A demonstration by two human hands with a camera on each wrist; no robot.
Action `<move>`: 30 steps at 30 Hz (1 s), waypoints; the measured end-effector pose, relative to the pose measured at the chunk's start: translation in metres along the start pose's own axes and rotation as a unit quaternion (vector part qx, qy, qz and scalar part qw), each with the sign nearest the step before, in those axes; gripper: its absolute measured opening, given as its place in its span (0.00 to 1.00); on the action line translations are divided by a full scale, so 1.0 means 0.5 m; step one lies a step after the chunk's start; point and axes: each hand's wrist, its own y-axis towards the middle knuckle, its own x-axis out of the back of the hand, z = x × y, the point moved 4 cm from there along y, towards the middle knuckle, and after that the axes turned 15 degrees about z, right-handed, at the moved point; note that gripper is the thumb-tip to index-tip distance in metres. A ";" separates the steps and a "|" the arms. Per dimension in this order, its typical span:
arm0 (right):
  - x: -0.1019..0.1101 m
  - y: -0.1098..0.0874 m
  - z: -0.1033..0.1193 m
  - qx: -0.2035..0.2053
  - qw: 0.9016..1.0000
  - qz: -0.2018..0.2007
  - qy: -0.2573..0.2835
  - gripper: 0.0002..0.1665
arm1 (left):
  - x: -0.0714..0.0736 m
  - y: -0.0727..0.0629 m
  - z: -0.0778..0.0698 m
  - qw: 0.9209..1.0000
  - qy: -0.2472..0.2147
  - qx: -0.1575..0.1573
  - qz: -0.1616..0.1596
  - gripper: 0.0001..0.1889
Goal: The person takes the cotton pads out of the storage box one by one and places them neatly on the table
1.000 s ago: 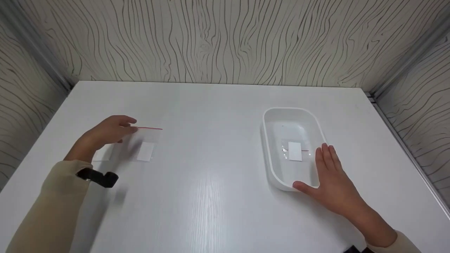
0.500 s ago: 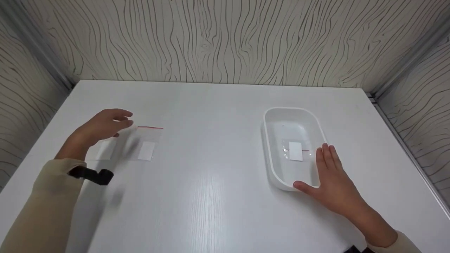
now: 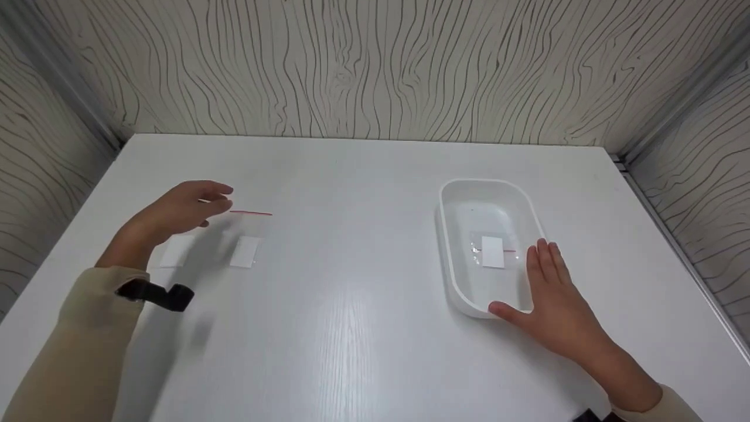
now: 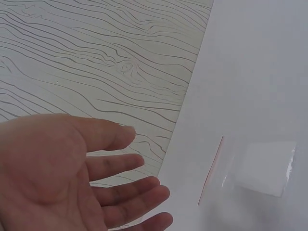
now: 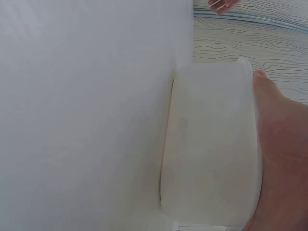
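My left hand (image 3: pixel 179 211) hovers over the left of the table, fingers loosely bent and nothing in them. Its fingertips are right by the red seal line of a small clear zip bag (image 3: pixel 245 252) with a white patch. A second bag (image 3: pixel 176 251) lies partly under that hand and wrist. In the left wrist view the first bag (image 4: pixel 267 168) lies beyond the fingertips. At right, my right hand (image 3: pixel 559 313) rests with straight fingers along the rim of a white plastic tub (image 3: pixel 446 258), thumb on its near corner. Inside the tub lies another zip bag (image 3: pixel 492 252).
The white table (image 3: pixel 351 264) ends at the back against a wood-grain patterned panel (image 3: pixel 351 70). Similar panels stand on both sides. A black strap (image 3: pixel 155 295) with a small block sits on the left wrist.
My left hand has drawn up and back from the seal line of the near bag, then shifted slightly right again. My right hand and the tub stay put.
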 end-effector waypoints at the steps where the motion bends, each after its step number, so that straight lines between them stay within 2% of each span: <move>1: 0.000 0.000 0.000 -0.001 1.000 0.001 0.000 0.75 | -0.002 -0.001 -0.003 1.000 -0.001 -0.004 0.002 0.30; 12: 0.000 0.000 -0.001 -0.002 1.000 0.002 0.005 0.75 | -0.020 0.005 -0.036 0.999 -0.019 -0.031 0.014 0.28; 30: 0.000 0.001 -0.003 0.002 1.000 -0.003 -0.001 0.75 | -0.038 0.008 -0.050 0.996 -0.067 -0.057 0.029 0.28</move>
